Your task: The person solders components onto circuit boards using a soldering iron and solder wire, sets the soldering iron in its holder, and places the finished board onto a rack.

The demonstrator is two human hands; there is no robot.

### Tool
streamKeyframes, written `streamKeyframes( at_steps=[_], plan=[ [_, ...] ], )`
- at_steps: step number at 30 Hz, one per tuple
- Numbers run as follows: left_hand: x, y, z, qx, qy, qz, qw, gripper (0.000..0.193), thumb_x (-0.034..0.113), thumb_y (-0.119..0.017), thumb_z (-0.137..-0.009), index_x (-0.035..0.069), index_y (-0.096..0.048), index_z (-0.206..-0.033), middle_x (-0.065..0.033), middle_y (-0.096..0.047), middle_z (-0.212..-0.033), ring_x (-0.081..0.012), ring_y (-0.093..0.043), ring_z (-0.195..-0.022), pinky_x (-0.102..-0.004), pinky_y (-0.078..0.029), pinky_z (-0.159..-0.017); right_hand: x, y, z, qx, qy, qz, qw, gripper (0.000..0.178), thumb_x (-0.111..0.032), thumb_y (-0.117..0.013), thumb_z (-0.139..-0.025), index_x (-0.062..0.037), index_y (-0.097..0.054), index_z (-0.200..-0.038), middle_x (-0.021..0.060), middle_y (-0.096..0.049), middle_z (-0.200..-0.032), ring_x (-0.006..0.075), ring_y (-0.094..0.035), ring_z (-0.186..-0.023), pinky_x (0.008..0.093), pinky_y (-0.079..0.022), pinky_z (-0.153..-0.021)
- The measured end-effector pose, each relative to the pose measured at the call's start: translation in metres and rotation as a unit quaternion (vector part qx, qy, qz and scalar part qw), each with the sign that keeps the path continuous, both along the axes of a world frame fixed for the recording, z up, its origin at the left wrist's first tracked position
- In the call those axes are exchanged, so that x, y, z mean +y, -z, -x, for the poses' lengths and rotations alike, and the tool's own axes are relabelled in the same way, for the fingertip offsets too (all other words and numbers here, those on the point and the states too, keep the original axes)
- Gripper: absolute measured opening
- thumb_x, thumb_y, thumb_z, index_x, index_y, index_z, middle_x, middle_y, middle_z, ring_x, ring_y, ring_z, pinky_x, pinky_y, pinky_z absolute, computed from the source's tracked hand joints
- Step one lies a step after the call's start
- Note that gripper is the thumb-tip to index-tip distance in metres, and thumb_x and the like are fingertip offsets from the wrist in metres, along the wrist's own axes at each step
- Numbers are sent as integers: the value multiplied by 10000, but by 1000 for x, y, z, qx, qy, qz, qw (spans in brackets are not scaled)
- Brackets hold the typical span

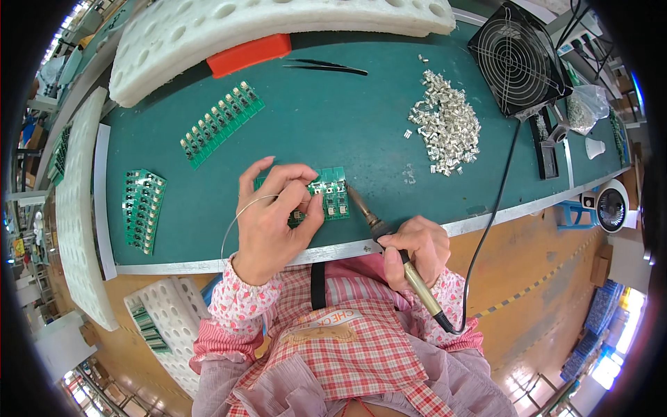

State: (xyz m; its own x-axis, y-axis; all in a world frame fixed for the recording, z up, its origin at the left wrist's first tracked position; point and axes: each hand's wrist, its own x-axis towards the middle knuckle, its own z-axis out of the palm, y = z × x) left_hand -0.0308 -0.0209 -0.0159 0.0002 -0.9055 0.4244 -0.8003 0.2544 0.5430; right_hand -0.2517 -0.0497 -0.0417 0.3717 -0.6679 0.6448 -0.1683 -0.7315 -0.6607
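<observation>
In front of me on the green mat lies a green circuit board panel (337, 189) with rows of small parts on it. My left hand (267, 222) is over its left end, fingers bent and pinched on a thin solder wire (233, 222) that loops down toward the wrist. The fingers hide much of the panel's left side. My right hand (420, 247) grips a soldering iron (421, 286) by its brass-coloured handle. The iron's tip points up and left, close to the panel's right edge; whether it touches cannot be made out.
Two more populated panels lie left, one upper (222, 121), one lower (144, 208). A heap of small silvery connectors (448, 121) sits right of centre. Black tweezers (326, 67), a red block (249, 55) and white foam (278, 24) lie at the back. A black fan (514, 59) stands far right.
</observation>
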Motion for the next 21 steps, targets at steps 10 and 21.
streamKeyframes(
  at_steps=[10, 21],
  plan=[
    [8, -7, -10, -4, 25, -38, 999, 278, 86, -830, -678, 95, -576, -789, -54, -621, -1169, -277, -584, -1012, -430, -407, -903, 7, -4, 1, 18, -1, 17, 1000, 177, 17, -674, -712, -31, -636, -878, 54, -580, -609, 217, -552, -478, 323, -440, -468],
    [8, -2, 2, -11, -4, -65, 998, 331, 103, -864, -666, 86, -572, -820, -61, -619, -1163, -280, -554, -993, -385, -423, -858, 14, 0, 10, -88, 67, -5, 994, 68, -52, -649, -805, -3, -630, -850, 54, -553, -588, 185, -510, -458, 317, -421, -458]
  ],
)
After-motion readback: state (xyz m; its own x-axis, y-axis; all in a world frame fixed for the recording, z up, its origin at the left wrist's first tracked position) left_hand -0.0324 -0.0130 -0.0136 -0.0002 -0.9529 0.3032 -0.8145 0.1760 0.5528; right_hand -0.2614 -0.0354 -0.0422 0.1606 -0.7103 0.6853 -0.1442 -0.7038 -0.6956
